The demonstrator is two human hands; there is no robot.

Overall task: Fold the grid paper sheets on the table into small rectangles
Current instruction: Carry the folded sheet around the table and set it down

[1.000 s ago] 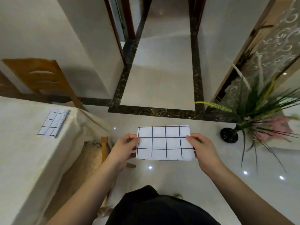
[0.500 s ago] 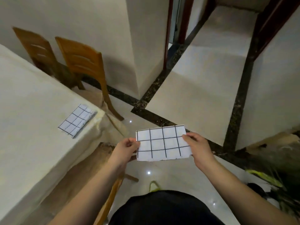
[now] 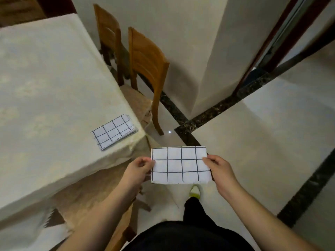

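Cream cloth covers the tabletop [image 3: 45, 84], which fills the upper left of the frame; two wooden chairs [image 3: 146, 57] stand along its far side, near the top centre. Pale floor [image 3: 253, 142] with dark inlay strips takes up the right. Near the tabletop's corner, left of centre, lies a stack [image 3: 114, 131] of folded grid paper, probably finished pieces set aside. Just below centre, off the tabletop and over the floor, the person holds a folded sheet [image 3: 180, 164] flat and level between both hands. The left hand [image 3: 138, 169] pinches its left edge, fingers clamped on the paper; the right hand [image 3: 220, 169] pinches the right edge likewise. Held taut like this, it looks ready for another fold or for adding to the stack.
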